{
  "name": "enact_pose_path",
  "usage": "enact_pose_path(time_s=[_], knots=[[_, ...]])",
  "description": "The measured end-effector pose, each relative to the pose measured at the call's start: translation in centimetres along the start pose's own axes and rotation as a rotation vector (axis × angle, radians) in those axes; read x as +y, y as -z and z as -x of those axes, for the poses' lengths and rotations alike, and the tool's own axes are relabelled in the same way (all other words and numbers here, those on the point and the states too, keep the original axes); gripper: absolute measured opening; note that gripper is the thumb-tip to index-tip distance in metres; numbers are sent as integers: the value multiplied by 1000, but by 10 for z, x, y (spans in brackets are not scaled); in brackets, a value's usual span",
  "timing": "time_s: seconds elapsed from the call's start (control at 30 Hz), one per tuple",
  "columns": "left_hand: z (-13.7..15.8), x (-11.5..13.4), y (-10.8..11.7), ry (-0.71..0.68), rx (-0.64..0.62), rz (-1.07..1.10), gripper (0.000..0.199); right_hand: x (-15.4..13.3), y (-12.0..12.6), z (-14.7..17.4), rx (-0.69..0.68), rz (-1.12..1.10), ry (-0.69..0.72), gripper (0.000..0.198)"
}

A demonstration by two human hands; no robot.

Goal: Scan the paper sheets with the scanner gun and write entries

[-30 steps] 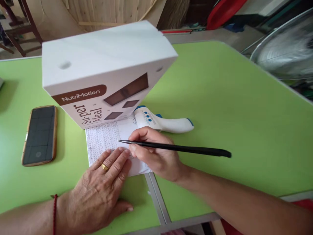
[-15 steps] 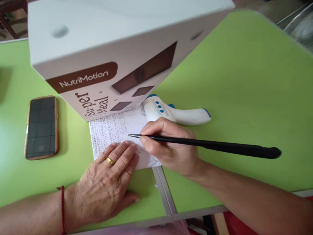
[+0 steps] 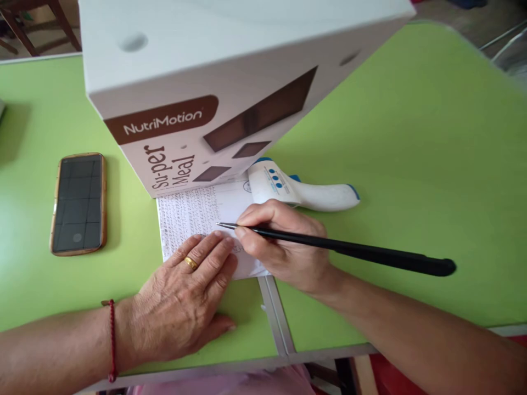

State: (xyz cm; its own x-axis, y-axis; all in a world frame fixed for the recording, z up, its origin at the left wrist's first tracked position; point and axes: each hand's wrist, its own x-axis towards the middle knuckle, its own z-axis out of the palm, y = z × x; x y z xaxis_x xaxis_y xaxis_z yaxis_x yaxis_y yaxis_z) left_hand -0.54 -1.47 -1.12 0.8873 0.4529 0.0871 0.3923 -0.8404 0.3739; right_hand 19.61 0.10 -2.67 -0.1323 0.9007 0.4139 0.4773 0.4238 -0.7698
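Note:
My right hand [image 3: 286, 244] grips a black pen [image 3: 354, 253], its tip at the handwriting on a white sheet of paper [image 3: 230, 200]. Rows of small script fill the sheet's left part. My left hand [image 3: 189, 296] lies flat, fingertips over the paper's lower edge and thumb on the table; it wears a gold ring and a red cord bracelet. Just beyond my right hand, a white and blue infrared thermometer [image 3: 304, 189] lies partly over the sheet. A tall white NutriMotion box [image 3: 185, 104] stands at the paper's far edge and hides part of it.
A phone in a brown case [image 3: 79, 203] lies on the green table [image 3: 411, 181] to the left. A metal seam [image 3: 276, 315] crosses the tabletop near the front edge. Wooden chair legs [image 3: 41, 24] show beyond the far left edge.
The whole view has shifted slightly, so the box and phone appear further right. The pen's back end has swung a little lower and left, while its tip stays at the writing.

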Motion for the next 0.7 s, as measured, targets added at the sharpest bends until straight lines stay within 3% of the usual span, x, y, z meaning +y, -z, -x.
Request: enact_pose_path(time_s=[0.7], knots=[[1, 1, -1, 4, -2, -44, 74, -5, -3, -2, -55, 88, 34, 15]])
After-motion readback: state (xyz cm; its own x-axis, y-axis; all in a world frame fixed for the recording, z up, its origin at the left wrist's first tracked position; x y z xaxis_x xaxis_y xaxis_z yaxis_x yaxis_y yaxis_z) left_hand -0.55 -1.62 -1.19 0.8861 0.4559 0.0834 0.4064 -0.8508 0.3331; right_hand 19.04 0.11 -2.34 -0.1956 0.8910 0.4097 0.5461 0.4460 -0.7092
